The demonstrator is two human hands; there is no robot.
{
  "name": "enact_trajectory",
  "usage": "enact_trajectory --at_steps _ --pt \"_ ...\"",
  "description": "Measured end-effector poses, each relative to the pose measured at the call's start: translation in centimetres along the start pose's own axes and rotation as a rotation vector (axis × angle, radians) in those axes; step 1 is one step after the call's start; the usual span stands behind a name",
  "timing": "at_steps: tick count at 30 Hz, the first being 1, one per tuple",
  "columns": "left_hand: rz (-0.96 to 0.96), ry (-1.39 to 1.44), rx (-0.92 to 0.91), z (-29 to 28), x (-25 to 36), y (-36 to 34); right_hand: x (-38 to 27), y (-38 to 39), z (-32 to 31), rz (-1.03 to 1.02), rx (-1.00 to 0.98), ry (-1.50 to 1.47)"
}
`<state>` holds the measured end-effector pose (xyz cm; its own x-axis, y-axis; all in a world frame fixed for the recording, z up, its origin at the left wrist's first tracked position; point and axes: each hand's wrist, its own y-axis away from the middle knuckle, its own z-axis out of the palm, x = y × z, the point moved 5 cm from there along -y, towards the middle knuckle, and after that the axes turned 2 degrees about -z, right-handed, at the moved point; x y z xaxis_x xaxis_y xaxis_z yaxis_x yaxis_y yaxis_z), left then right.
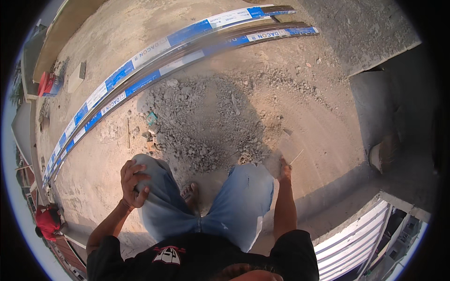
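Note:
My left hand [134,183] rests on my left knee, its fingers apart over the blue jeans [159,187] and nothing in it. Beside my right knee, my right hand [284,170] is closed low over the concrete. A flat grey tool [273,162], perhaps a trowel, shows at its fingers, but its outline is blurred. Beside that hand is a thin pale stick [296,157]; I cannot tell whether it is held. In front of my knees spreads a heap of grey rubble and dust [197,136], partly in my shadow.
Long blue-and-white wrapped bundles [183,60] cross the floor beyond the rubble. A red bucket [47,84] and a pale block [76,78] stand at the far left. A teal scrap [151,118] lies by the heap. At the lower left is another person in red [48,222].

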<state>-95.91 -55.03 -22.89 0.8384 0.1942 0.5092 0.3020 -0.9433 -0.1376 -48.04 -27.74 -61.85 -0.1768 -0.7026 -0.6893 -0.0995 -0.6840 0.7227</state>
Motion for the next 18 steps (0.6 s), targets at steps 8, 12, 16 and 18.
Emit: enact_trajectory --at_steps 8,12,16,18 --pt "-0.036 0.035 0.080 -1.8 0.5 2.7 -1.4 -1.6 10.9 0.043 -0.216 -0.034" --pt "-0.031 0.076 0.089 -1.8 0.6 2.9 -2.5 1.3 13.2 0.026 -0.265 -0.025" --pt "-0.023 0.092 0.083 -1.8 1.4 2.7 -4.2 5.0 18.8 -0.003 -0.332 0.076" --pt "-0.001 0.099 0.087 -1.7 1.8 2.1 -5.1 6.3 22.9 -0.048 -0.412 0.117"
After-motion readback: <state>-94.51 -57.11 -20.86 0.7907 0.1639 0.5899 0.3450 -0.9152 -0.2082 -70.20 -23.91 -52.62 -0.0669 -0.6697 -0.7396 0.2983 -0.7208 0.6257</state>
